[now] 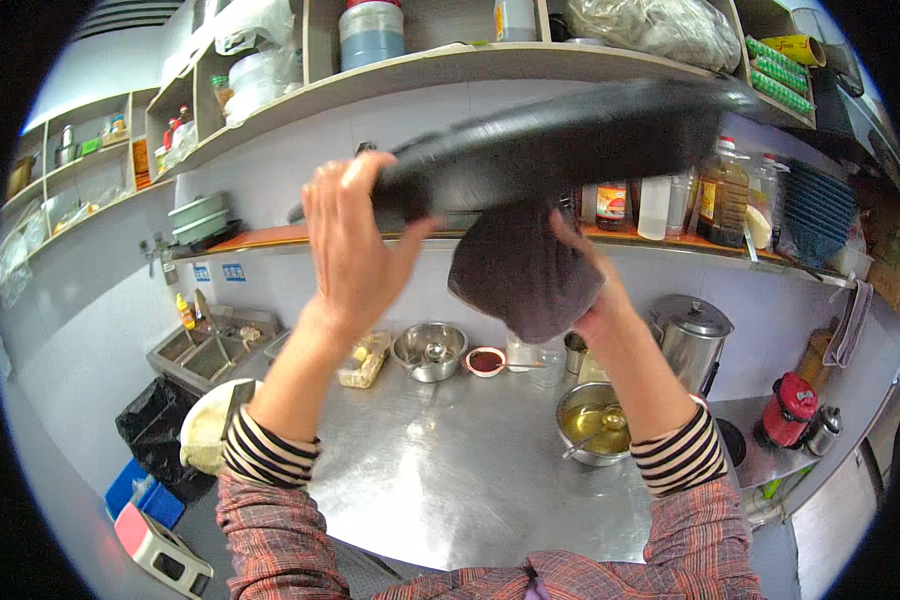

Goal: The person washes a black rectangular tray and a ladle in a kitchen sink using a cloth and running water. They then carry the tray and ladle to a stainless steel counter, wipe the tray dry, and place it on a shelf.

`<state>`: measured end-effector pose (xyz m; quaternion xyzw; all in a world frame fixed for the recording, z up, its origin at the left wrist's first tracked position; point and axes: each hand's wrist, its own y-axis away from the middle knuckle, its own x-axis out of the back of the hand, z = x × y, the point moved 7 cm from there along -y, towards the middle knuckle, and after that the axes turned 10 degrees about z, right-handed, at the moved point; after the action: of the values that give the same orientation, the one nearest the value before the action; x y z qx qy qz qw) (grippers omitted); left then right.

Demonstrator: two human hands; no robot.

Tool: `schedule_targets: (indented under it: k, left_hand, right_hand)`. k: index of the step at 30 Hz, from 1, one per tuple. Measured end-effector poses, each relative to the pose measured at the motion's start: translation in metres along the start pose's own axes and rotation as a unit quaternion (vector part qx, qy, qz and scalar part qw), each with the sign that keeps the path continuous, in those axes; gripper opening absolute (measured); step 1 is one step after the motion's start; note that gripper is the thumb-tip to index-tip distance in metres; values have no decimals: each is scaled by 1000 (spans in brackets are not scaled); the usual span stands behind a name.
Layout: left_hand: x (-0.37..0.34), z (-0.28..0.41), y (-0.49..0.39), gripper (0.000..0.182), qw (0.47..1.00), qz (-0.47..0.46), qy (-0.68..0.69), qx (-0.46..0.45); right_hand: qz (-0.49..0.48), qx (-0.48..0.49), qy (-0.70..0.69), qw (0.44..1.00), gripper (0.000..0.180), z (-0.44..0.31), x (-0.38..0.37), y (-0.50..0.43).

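A large black pan or tray [540, 142], blurred and tilted, is raised in front of the shelves. My left hand [356, 232] grips its left end, fingers on the outer edge and thumb beneath. In my right hand [585, 277] is a dark cloth [525, 270], bunched up against the underside of the black pan and hanging down from it. Below my arms is a stainless steel table [435, 465]. On its right part, a metal bowl [594, 459] holds yellow liquid and a ladle, partly beside my right forearm.
Along the table's back are a steel bowl [429, 349], a dish of dark red sauce [486, 362] and a plastic box [364, 360]. Bottles [720, 195] line the wall shelf. An upper shelf [435, 64] runs overhead. A sink [217, 352] is at left, a steel pot [690, 345] at right.
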<state>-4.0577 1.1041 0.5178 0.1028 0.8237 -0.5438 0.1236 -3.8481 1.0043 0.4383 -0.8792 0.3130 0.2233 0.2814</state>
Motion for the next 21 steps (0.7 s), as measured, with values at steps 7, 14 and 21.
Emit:
schedule_targets:
  k: [7,14,21]
  left_hand:
    - [-88,-130,4,58,994,-63,-65,-65]
    - [-175,-190,47,60,975,-182,-113,-66]
    - [-226,-223,81,63,971,-197,-137,-4]
  right_hand:
    - [106,-135,122,978,69,105,89,83]
    - [341,-46,32,939,59,109,200,208]
    - [489,73,-7,869,53,105,244,323]
